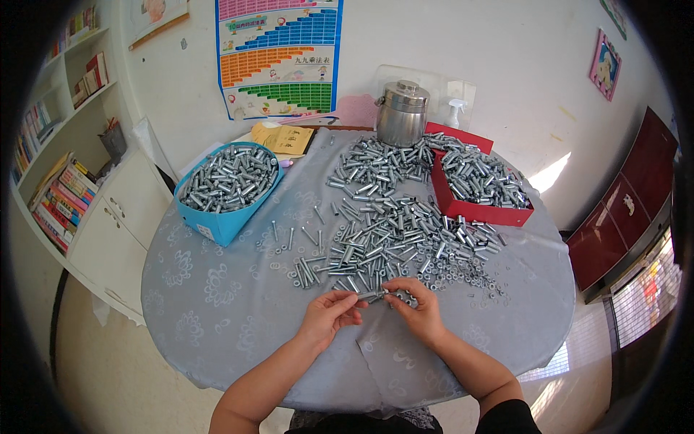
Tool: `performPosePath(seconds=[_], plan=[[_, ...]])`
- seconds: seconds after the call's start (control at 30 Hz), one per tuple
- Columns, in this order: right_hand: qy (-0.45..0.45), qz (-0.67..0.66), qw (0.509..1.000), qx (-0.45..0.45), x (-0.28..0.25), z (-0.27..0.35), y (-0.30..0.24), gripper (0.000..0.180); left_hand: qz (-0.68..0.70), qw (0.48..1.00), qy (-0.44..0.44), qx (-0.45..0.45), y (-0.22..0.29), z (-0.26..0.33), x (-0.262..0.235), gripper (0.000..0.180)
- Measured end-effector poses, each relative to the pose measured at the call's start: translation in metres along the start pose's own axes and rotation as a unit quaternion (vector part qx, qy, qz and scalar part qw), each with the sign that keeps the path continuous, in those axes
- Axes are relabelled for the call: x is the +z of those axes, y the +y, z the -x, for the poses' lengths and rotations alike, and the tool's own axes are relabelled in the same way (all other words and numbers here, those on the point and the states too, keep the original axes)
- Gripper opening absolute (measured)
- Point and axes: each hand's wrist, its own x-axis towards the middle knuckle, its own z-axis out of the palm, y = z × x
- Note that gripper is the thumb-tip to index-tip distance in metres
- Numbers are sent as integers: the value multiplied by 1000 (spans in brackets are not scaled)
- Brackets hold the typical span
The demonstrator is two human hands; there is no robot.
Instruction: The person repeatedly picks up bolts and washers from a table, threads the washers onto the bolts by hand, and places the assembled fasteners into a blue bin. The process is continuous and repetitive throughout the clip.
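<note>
Near the front of the pile, my left hand (331,317) grips a silver metal bolt (371,295) between thumb and fingers. The bolt lies roughly level, its other end pinched by my right hand (417,309). Whether a nut or washer sits at that end is too small to tell. Just beyond both hands spreads a loose pile of silver bolts and metal sleeves (376,242). Small nuts and washers (448,275) lie scattered at its right front side. Several separate bolts (291,239) rest at the pile's left.
A blue box (217,226) full of metal fasteners stands at the left. At the right back is a red box (483,213), also heaped full. Behind the pile stand a steel canister (402,116) and a spray bottle (454,114). Grey cloth (217,318) covers the round table.
</note>
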Motion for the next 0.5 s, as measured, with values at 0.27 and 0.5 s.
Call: performPosePath(seconds=[0.27, 0.5], plan=[[-20, 78, 994, -71, -4, -3, -10, 19, -40, 999, 12, 10, 4, 4, 6, 16], [-89, 70, 981, 159, -9, 4, 0, 20, -91, 995, -11, 24, 3, 7, 11, 15]])
